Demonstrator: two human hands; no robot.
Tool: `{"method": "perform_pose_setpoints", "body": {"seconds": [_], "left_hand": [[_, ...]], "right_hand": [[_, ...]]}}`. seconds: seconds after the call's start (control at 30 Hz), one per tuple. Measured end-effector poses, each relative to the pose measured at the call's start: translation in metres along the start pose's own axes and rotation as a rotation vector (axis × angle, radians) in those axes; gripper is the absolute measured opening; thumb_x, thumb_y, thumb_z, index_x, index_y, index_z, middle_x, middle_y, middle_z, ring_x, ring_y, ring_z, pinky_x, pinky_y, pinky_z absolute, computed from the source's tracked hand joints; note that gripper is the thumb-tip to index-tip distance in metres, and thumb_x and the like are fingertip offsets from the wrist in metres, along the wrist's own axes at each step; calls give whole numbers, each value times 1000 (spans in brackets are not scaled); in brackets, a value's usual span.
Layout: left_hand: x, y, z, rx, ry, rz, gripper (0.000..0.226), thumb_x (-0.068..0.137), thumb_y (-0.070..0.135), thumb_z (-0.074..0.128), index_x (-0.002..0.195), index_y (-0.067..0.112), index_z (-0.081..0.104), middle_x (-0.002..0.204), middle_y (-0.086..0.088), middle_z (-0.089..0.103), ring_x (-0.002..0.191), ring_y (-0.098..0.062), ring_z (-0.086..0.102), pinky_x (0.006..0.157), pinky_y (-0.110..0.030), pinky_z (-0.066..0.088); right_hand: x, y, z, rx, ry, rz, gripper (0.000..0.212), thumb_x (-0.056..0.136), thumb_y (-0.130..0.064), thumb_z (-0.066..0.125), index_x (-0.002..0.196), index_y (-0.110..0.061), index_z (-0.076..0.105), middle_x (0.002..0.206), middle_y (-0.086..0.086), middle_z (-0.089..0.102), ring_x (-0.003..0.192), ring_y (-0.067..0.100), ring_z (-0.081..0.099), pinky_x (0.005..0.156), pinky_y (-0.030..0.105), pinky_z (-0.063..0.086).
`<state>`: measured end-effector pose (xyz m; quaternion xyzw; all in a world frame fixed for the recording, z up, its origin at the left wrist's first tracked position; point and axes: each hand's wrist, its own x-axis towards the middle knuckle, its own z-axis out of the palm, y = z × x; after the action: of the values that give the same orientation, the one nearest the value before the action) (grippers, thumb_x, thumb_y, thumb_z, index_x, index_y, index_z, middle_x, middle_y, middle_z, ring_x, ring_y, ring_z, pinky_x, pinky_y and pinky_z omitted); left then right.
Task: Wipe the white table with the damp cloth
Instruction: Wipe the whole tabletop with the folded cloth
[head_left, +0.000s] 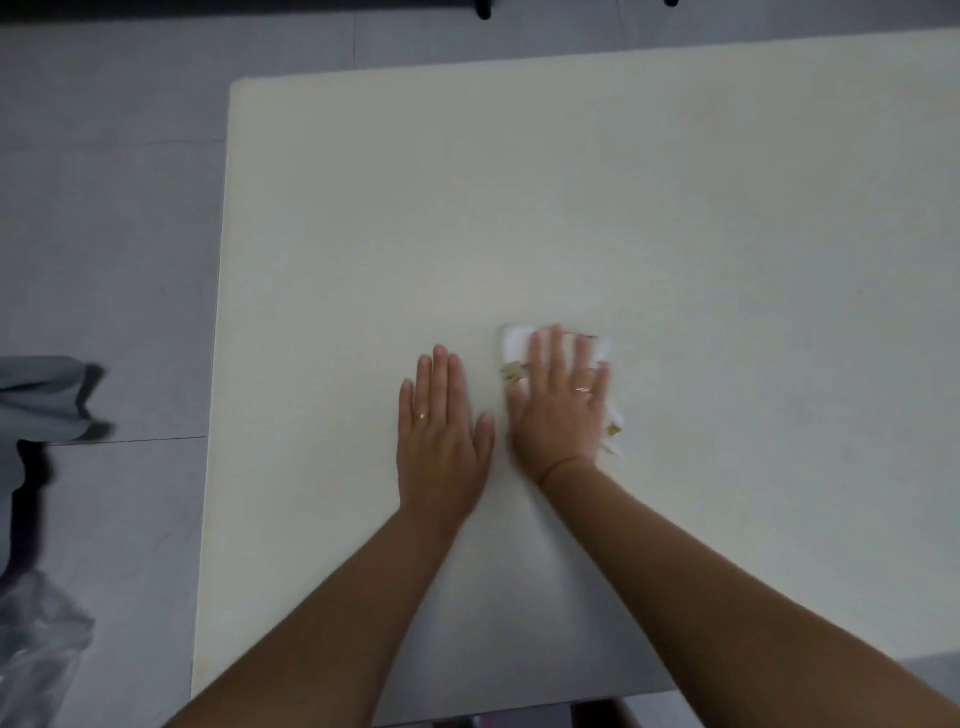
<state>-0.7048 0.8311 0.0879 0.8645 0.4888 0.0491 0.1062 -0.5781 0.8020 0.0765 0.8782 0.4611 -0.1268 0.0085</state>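
Right hand (558, 405) flat on white cloth (511, 343), left hand (441, 431) beside, on white table (623, 208).

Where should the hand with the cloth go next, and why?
Probably slide the right hand, pressed flat on the cloth, away toward the far side of the white table. That wide stretch lies beyond the cloth, while the left hand rests flat beside it, bracing.
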Motion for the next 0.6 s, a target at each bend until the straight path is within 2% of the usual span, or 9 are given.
{"method": "perform_pose_setpoints", "body": {"seconds": [0.1,0.17,0.2,0.27,0.33,0.37,0.43,0.5,0.6], "left_hand": [[19,0,6,10,3,-2,62,95,36,30,144,-2,31,153,-19,28,143,-30,24,117,-43,16],[19,-3,12,15,-36,10,64,96,39,27,145,-1,27,154,-17,25,144,-29,21,118,-42,14],[18,-4,16,21,-52,12,65,96,41,25,146,0,25,155,-16,23,145,-29,19,118,-42,13],[17,-7,20,35,-60,4,65,97,42,24,148,1,22,156,-15,21,145,-27,16,119,-42,14],[18,-7,22,40,-53,0,65,97,42,25,147,1,23,156,-14,21,145,-27,17,119,-42,14],[19,-7,22,38,-53,3,65,96,42,26,147,1,23,156,-15,22,145,-27,17,118,-41,14],[19,-7,21,34,-57,5,65,96,42,27,147,1,25,156,-15,22,145,-27,18,118,-42,14],[19,-7,20,44,-67,4,65,96,42,25,147,2,25,156,-15,22,145,-27,18,118,-42,15],[18,-7,19,38,-82,2,65,95,40,24,148,2,21,157,-14,19,146,-26,14,118,-40,10]], "right_hand": [[3,16,-8,-97,-29,-424,62,94,-46,13,149,-19,19,158,4,15,145,27,14,115,51,7],[24,53,-14,-155,16,-448,61,94,-44,14,149,-20,19,158,4,16,145,26,16,115,49,10],[37,72,-17,-150,17,-342,59,95,-43,15,150,-20,15,159,4,12,146,25,12,115,49,8],[56,89,-22,-42,15,-8,57,98,-41,20,150,-22,7,160,1,3,146,23,2,116,47,1],[64,70,-19,56,53,258,58,98,-41,21,151,-21,4,160,1,-1,146,23,-3,116,49,-2],[62,50,-17,67,56,310,60,98,-41,21,151,-20,3,160,2,-1,146,25,-4,116,51,-3],[52,11,-8,48,39,183,62,97,-43,19,150,-19,2,160,4,-1,146,28,-3,114,53,-5],[33,-13,-4,-32,0,-125,63,94,-46,13,150,-19,4,160,4,2,146,28,0,114,51,-6],[45,15,-15,-104,-4,-481,62,94,-46,19,150,-19,17,158,4,14,145,27,14,115,51,6]]}}
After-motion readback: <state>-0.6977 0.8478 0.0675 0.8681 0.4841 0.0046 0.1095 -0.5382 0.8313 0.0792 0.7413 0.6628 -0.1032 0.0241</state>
